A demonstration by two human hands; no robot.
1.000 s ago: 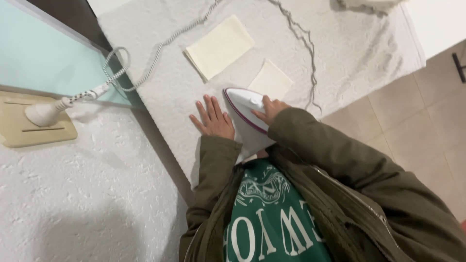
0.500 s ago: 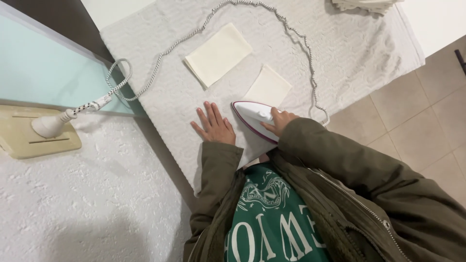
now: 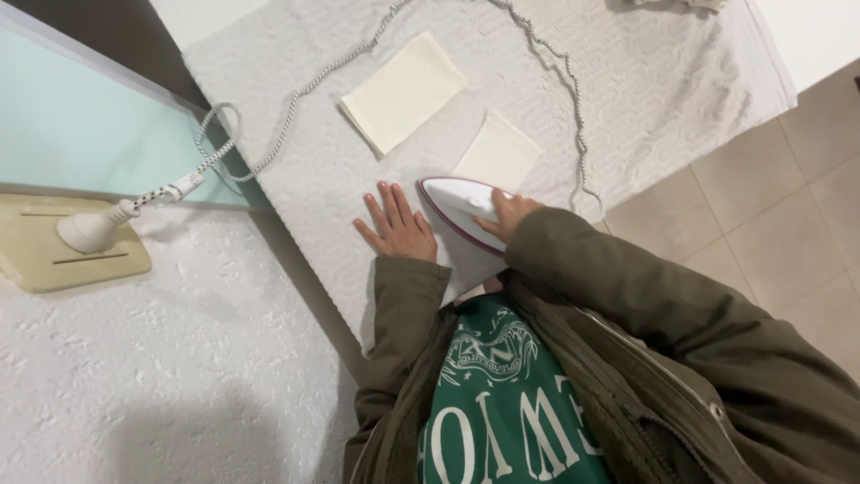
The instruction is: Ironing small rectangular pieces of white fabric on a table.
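My right hand [image 3: 506, 215] grips the handle of a white iron [image 3: 457, 215] with a dark red edge, resting on a white towel-covered board [image 3: 627, 81]. My left hand [image 3: 394, 224] lies flat on the towel just left of the iron, fingers spread. Beyond the iron's tip lies a small pale yellow cloth square [image 3: 498, 151], partly under the iron. A larger folded pale yellow cloth [image 3: 403, 91] lies further back to the left. What sits beneath the iron's base is hidden.
The iron's braided cord [image 3: 296, 94] loops across the board to a white plug [image 3: 90, 229] in a beige wall socket [image 3: 67, 260]. A pale blue panel [image 3: 81, 125] is at left. Tiled floor [image 3: 761, 233] lies right of the board.
The iron slid slightly to the right and then back to the left with my right hand on it. My left hand stayed flat beside it.
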